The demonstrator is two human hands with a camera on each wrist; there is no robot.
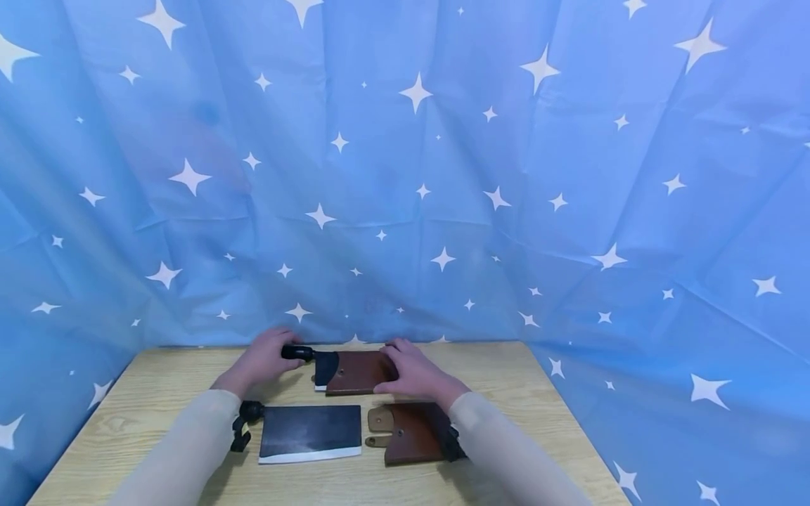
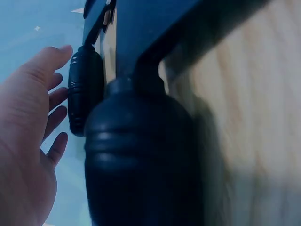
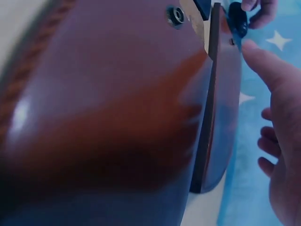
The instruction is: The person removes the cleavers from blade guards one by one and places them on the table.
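At the back of the table lies a cleaver with a black handle [image 1: 297, 353], its blade mostly inside a brown leather sheath [image 1: 361, 372]. My left hand [image 1: 268, 358] is around the handle's end with fingers loosely bent, not wrapped round it; in the left wrist view the fingertips are right at the black grip [image 2: 86, 92]. At the sheath's right end is my right hand [image 1: 411, 369], thumb and fingers spread. The right wrist view shows that hand [image 3: 287, 108] beside the far sheath [image 3: 221, 113], its thumb tip overlapping the sheath's edge.
Nearer on the wooden table [image 1: 316, 485] lies a bare cleaver with a dark blade [image 1: 310, 430], its handle partly under my left wrist. A second brown sheath [image 1: 411, 439] with tan straps lies right of it, partly behind my right sleeve. A blue star-patterned curtain [image 1: 380, 176] stands behind.
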